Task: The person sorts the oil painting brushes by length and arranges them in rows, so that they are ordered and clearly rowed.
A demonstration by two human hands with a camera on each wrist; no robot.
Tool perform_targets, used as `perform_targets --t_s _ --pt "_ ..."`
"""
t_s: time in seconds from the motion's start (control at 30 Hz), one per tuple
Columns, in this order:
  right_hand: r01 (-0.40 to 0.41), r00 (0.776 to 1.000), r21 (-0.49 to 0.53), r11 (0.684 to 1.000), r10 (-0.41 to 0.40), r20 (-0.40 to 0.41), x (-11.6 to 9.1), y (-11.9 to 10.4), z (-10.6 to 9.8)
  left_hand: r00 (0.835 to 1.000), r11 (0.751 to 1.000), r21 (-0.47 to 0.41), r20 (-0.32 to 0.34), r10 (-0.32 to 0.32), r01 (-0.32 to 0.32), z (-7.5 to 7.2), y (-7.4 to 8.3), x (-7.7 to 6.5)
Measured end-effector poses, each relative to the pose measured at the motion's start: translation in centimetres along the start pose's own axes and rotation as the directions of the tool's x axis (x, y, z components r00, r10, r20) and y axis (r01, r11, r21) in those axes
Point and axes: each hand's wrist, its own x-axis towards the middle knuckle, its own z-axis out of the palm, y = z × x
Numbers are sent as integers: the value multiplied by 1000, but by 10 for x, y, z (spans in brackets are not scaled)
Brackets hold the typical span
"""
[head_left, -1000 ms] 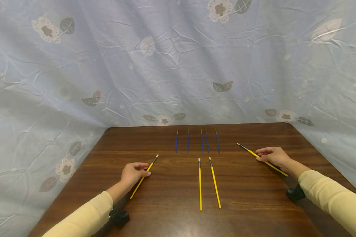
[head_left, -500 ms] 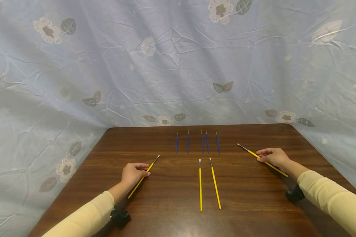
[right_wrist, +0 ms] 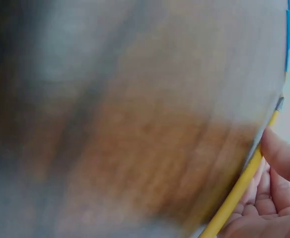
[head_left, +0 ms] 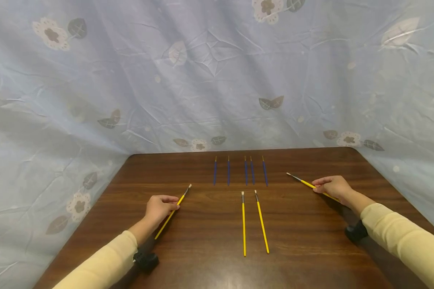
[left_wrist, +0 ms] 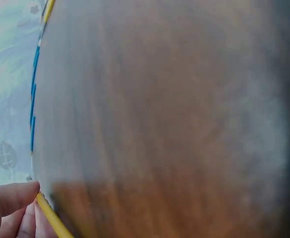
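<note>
In the head view my left hand (head_left: 158,209) pinches a yellow-handled paintbrush (head_left: 164,225) between thumb and fingers, its pale bristles pointing away and to the right. My right hand (head_left: 334,188) pinches a second yellow paintbrush (head_left: 306,184), bristles pointing away and to the left; its rear end is hidden behind the hand. Between the hands, two more yellow brushes, one straight (head_left: 244,228) and one slightly slanted (head_left: 262,226), lie on the table. Both wrist views show the thumb against a yellow handle, on the left (left_wrist: 53,216) and on the right (right_wrist: 237,193).
Several thin blue brushes, among them the leftmost one (head_left: 215,173) and the rightmost one (head_left: 265,173), lie in a row toward the far edge of the brown wooden table (head_left: 202,257). A pale floral curtain (head_left: 217,96) hangs behind and around the table.
Both hands have risen slightly in the head view, each with its brush. The right brush's rear end has slipped out of sight behind the hand. The loose brushes lie as before.
</note>
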Motion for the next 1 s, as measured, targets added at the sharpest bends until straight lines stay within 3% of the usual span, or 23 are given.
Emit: perform_targets --t_s 0.07,0.37,0.7,1.0 --pt "-11 1000 9 1000 11 5 2 -2 -2 1000 998 -53 19 -23 24 -2 2 0" --pt "-32 999 30 999 31 14 2 -7 -7 996 998 -55 81 -21 25 -7 18 -1" --pt "30 994 45 999 -35 104 -8 -21 -3 993 992 -117 108 -37 50 0 25 -1" --pt "39 991 65 997 -47 126 -15 -32 9 990 984 -167 134 -38 61 8 30 -4"
